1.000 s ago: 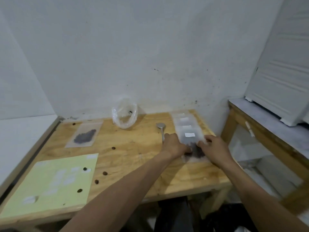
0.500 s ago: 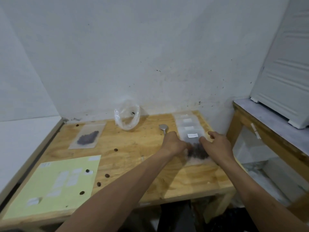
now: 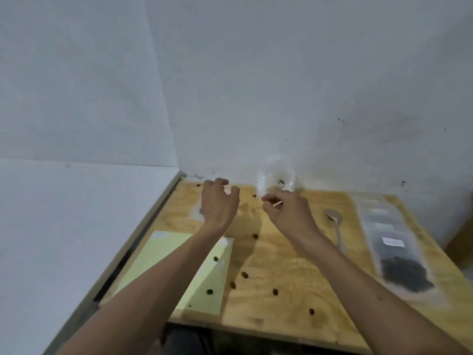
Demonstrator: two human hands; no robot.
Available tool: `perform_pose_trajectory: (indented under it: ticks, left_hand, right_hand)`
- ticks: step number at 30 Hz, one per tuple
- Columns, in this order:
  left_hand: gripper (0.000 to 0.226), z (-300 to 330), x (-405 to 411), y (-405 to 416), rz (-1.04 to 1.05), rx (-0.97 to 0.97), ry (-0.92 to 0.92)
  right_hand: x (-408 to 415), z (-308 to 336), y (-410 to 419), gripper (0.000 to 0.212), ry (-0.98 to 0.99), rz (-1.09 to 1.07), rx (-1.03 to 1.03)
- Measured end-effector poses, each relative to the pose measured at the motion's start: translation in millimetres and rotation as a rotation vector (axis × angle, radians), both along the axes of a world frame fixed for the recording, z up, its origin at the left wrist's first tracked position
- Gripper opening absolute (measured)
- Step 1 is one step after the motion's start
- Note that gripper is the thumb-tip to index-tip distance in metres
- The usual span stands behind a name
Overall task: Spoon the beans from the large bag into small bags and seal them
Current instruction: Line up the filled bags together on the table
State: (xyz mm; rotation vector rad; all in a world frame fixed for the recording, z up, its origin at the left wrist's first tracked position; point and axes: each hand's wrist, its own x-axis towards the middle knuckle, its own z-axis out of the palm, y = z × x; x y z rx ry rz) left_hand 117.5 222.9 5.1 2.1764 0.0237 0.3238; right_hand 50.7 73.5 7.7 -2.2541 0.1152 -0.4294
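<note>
Now both hands reach toward the far side of the wooden table (image 3: 294, 290). The left hand (image 3: 220, 203) hovers with its fingers loosely spread and holding nothing, directly over a small bag (image 3: 198, 213) of dark beans that lies flat beneath it; it looks placed to pick that bag up or pin it down. The right hand (image 3: 289, 213), just beside the left, has its fingers curled, and a small pale sliver shows at the fingertips; whether it pinches something there or what that is cannot be told. Just beyond the right hand, against the wall, stands the large bag (image 3: 277, 181), clear and crumpled, apparently nearly empty.

To the right of the right hand lies the spoon (image 3: 336, 228), bowl away from the person, set down within easy reach. Further right, a row of filled bags (image 3: 394, 249) lies overlapping along the table edge, probably the finished ones kept out of the working space. Loose beans (image 3: 245, 274) are scattered nearer the person than both hands, some on a yellow-green sheet (image 3: 163, 267) under the left forearm.
</note>
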Motion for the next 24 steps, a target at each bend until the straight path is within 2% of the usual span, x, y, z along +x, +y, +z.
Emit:
perform_pose_trajectory:
  ticks: [2, 4, 7, 9, 11, 13, 14, 16, 17, 22, 24]
  left_hand:
    - [0.045, -13, 21, 31, 0.016, 0.204, 0.134]
    - [0.048, -20, 33, 52, 0.005, 0.300, 0.281]
    - [0.049, -32, 46, 71, -0.040, 0.260, 0.375]
    - [0.052, -37, 51, 79, -0.056, 0.207, 0.374]
    - [0.056, -41, 57, 87, -0.048, 0.065, 0.380]
    - [0.058, -43, 60, 94, -0.014, -0.192, 0.428]
    - [0.054, -43, 62, 98, 0.004, -0.319, 0.430]
    - [0.031, -43, 64, 106, 0.029, -0.507, 0.408]
    - [0.024, -41, 63, 111, 0.024, -0.568, 0.395]
    - [0.017, -18, 43, 138, -0.064, -0.756, 0.220]
    - [0.009, -6, 30, 152, -0.071, -0.844, 0.124]
  right_hand:
    - [23, -14, 30, 0.023, 0.116, 0.040, -0.045]
    - [46, -27, 53, 0.026, 0.224, 0.026, -0.049]
    - [69, -37, 77, 0.019, 0.322, -0.038, 0.045]
    - [80, -40, 87, 0.037, 0.348, -0.080, 0.140]
    - [88, -41, 91, 0.051, 0.381, -0.134, 0.229]
    - [93, -44, 90, 0.052, 0.396, -0.155, 0.347]
    - [95, -47, 88, 0.050, 0.400, -0.144, 0.415]
    - [92, -48, 86, 0.042, 0.374, -0.079, 0.518]
    - [90, -47, 86, 0.037, 0.342, -0.045, 0.544]
    - [84, -39, 96, 0.026, 0.182, 0.080, 0.606]
    - [78, -34, 104, 0.020, 0.138, 0.094, 0.539]
